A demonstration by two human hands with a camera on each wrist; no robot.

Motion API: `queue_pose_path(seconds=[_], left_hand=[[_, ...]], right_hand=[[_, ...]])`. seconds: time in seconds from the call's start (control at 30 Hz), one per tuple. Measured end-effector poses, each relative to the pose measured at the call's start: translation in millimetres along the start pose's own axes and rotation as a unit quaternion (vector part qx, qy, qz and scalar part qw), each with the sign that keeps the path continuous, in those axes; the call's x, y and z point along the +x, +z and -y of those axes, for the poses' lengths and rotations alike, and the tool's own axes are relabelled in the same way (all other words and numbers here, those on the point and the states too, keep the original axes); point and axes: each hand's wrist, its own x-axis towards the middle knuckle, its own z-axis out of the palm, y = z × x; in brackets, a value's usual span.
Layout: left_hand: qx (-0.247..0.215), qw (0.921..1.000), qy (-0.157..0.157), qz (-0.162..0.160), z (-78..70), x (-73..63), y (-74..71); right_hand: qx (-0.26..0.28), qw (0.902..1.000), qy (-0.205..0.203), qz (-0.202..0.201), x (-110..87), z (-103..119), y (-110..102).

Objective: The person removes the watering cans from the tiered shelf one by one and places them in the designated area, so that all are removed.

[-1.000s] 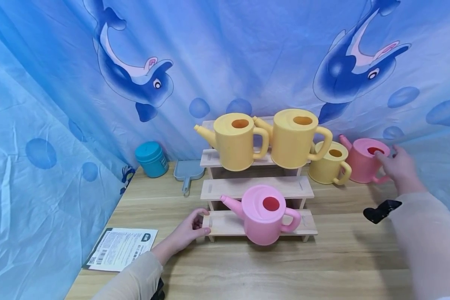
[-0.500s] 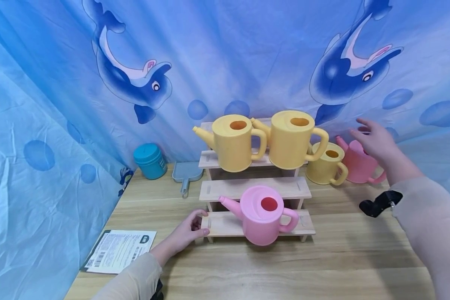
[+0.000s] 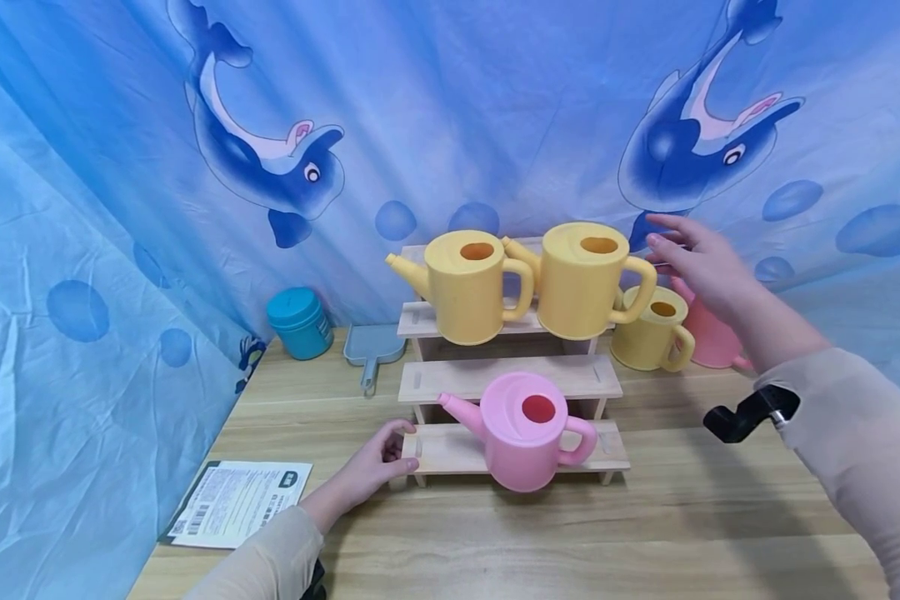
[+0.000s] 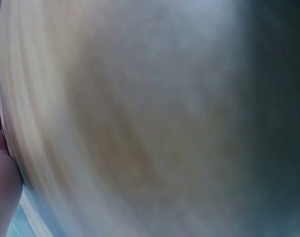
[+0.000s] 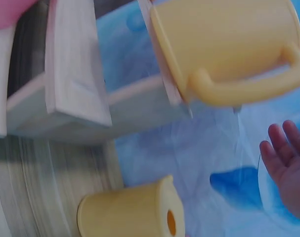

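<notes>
We note: lower centre, left hand [image 3: 369,463] pinches wooden stand [image 3: 510,377]; right of centre, right hand [image 3: 701,260] spread, near yellow watering can [image 3: 581,287].

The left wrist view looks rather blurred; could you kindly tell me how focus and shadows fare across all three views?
Left wrist: the wood-grained surface is badly blurred, darkening to the right; head: mostly crisp, with a soft shadow beside the right sleeve on the table; right wrist: slightly soft, though the upper yellow watering can is readable.
</notes>
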Motion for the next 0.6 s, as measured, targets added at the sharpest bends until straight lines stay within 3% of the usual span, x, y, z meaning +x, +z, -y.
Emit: queue_pose_path(seconds=[0.27,0.4,0.6], left_hand=[[-0.002,1.0000,-0.002,0.001,-6.9,-2.2,0.5],[0.000,1.0000,0.002,0.000,0.6,1.0,0.8],[0.003,1.0000,0.000,-0.003,-0.3,0.4,0.6]], right_hand=[[-0.019,0.9979,-0.041,0.047,-4.6,18,15],[-0.015,0.9978,-0.045,0.046,-4.1,18,20],[0.010,0.9982,-0.041,0.043,-4.8,18,24]])
